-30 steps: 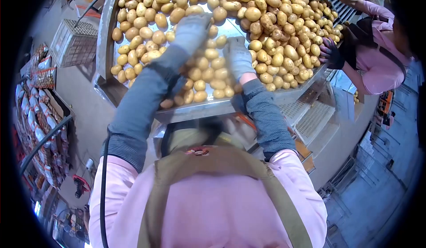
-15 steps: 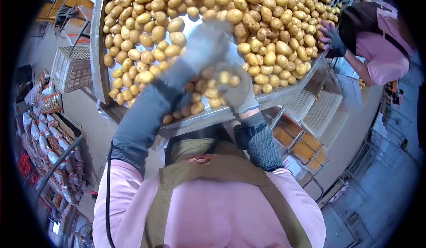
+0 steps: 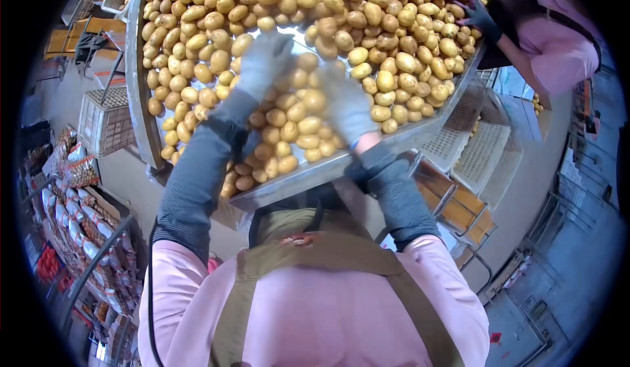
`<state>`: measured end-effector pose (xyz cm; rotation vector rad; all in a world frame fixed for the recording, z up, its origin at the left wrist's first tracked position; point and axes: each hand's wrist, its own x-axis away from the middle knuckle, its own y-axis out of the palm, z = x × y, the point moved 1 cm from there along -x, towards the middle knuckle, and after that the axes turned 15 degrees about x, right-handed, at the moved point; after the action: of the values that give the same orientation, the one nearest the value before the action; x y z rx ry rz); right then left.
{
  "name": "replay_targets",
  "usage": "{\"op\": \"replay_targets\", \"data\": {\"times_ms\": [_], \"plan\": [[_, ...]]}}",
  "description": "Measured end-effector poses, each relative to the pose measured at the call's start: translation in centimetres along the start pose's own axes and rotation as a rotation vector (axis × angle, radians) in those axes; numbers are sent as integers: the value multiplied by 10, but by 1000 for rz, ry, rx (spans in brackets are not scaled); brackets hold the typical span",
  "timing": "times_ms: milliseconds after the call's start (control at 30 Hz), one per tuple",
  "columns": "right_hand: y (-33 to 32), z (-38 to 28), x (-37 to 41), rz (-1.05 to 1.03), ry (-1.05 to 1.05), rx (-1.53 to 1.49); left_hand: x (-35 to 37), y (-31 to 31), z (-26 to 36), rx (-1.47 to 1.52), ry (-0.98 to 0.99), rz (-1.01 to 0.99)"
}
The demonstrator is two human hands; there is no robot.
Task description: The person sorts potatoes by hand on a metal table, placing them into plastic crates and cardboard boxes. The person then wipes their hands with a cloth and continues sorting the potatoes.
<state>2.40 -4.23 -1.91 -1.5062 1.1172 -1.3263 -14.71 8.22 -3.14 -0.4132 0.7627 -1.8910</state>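
Many yellow-brown potatoes [image 3: 289,131] lie on a pale sorting table with a metal rim [image 3: 302,182]. My left hand [image 3: 266,65], in a grey glove, reaches in among them with its fingers stretched out. Across from it, my right hand [image 3: 344,101] is also gloved and stretched out long, its fingertips blurred. Between the two hands lies a loose group of potatoes, some smeared by motion. Both palms are hidden from view, and I make out no potato gripped in either hand.
At the far right a co-worker's gloved hand [image 3: 479,19] touches the potato heap. Plastic crates [image 3: 482,154] stand below the table's right side, and another crate [image 3: 105,121] stands to the left. Filled bags [image 3: 85,236] are stacked at lower left.
My hands have moved apart, the left one to the left and the right one slightly forward. More potatoes now lie between them and near the front rim. The co-worker's hand has moved farther back.
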Motion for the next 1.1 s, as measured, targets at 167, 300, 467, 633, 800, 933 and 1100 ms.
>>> {"op": "replay_targets", "data": {"times_ms": [167,300,467,633,800,933,1100], "plan": [[46,-18,23,521,-24,-456,-63,25,-4,-129,204,-75],[22,-10,45,268,349,-1285,-69,41,27,-322,6,-304],[8,0,77,162,525,-1470,-60,57,37,-285,-219,-137],[6,-15,89,232,489,-1362,-69,55,54,-246,-449,-68],[-12,-21,91,184,482,-1386,-71,51,29,-99,-351,-52],[-27,10,100,270,246,-922,-36,40,21,583,-316,-27],[3,21,93,345,126,-1394,17,5,42,1538,-323,-108]]}}
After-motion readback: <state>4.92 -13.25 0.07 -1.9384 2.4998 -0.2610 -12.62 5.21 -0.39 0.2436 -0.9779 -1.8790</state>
